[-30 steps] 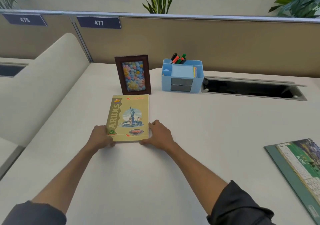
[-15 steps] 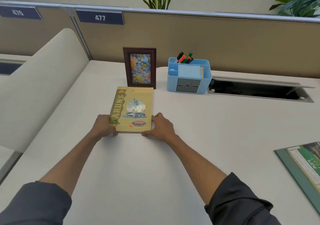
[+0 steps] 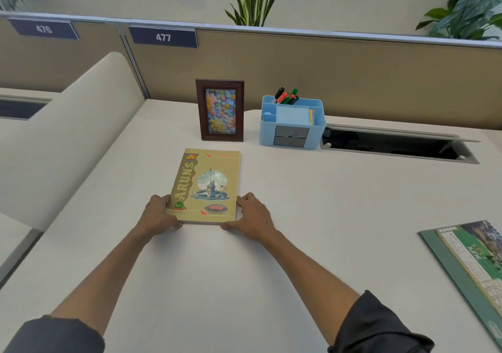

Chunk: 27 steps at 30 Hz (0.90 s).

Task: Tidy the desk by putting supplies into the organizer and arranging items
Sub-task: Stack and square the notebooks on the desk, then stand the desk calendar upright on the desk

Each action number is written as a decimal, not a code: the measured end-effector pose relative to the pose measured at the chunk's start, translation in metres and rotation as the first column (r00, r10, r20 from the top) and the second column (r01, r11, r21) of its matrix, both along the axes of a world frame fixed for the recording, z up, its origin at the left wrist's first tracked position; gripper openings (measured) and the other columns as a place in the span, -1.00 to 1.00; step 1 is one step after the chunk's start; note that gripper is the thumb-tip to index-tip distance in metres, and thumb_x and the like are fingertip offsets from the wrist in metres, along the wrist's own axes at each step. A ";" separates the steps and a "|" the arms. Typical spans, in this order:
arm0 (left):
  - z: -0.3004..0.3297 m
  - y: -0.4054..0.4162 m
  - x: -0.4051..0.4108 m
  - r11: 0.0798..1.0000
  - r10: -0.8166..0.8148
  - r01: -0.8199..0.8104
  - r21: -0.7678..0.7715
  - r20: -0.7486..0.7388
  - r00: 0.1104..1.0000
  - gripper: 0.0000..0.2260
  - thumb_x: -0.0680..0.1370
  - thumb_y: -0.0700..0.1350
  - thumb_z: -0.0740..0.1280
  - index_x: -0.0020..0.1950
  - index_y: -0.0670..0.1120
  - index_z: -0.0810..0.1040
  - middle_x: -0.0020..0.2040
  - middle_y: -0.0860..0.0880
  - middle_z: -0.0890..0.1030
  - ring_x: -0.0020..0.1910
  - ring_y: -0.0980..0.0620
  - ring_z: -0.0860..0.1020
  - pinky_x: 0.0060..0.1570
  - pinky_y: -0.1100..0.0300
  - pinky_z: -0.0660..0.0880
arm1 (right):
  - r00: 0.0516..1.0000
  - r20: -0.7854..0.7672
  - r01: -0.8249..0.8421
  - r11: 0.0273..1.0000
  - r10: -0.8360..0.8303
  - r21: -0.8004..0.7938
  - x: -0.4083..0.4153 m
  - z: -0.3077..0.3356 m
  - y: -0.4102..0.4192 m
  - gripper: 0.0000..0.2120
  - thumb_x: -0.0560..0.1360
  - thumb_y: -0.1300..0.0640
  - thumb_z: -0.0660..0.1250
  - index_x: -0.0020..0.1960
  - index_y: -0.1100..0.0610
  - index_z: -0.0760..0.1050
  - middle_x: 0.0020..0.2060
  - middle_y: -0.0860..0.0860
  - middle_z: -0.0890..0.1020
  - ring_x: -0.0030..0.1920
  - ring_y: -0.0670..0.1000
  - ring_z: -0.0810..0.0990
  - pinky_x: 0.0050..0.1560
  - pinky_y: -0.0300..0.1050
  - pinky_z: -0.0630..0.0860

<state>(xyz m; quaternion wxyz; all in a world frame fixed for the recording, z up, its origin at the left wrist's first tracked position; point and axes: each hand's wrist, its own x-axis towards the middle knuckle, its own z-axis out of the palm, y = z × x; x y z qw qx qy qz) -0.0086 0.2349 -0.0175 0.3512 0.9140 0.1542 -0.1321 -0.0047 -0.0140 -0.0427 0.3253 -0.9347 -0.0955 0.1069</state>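
Two forearms stretched forward, left hand (image 3: 160, 213) and right hand (image 3: 251, 215) gripping notebook (image 3: 207, 185) near corners on desk (image 3: 326, 217)

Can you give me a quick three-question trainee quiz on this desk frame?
1. True or false: the notebook lies flat in front of the picture frame.
2. What stands in the organizer's back compartment? A) scissors B) markers C) rulers
3. Which hands touch the notebook?

Key:
1. True.
2. B, the markers.
3. Both: the left hand and right hand hold its near corners.
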 end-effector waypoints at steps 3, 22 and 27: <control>0.002 0.003 -0.009 0.997 -0.028 0.030 0.069 -0.036 0.999 -0.51 0.11 -0.09 0.50 0.01 -0.11 0.56 0.03 -0.13 0.49 -0.01 -0.14 0.53 -0.12 0.06 0.51 | 1.000 0.013 0.002 1.000 -0.002 -0.028 -0.011 0.004 0.002 -0.38 0.31 -0.22 0.48 0.28 0.00 0.44 0.04 0.00 0.45 0.03 0.02 0.52 -0.01 -0.10 0.51; -0.028 -0.156 -0.100 0.765 -0.510 0.322 0.558 0.218 0.832 -0.26 0.23 0.03 0.31 0.42 -0.06 0.40 0.49 -0.16 0.29 0.51 -0.16 0.12 0.39 -0.24 0.14 | 0.999 0.034 -0.022 0.991 0.027 -0.134 -0.097 -0.006 -0.141 -0.09 0.32 -0.41 0.37 0.55 -0.08 0.17 0.56 -0.17 0.10 0.55 -0.15 0.03 0.52 -0.13 -0.05; -0.028 -0.215 -0.104 0.747 -0.594 0.456 0.484 0.178 0.784 -0.33 0.31 0.05 0.23 0.43 -0.02 0.37 0.52 -0.08 0.22 0.53 -0.04 0.02 0.45 -0.14 0.01 | 0.999 0.008 0.040 0.989 -0.039 -0.141 -0.115 0.003 -0.185 -0.20 0.35 -0.35 0.40 0.49 -0.07 0.30 0.53 -0.17 0.21 0.52 -0.13 0.16 0.49 -0.11 0.07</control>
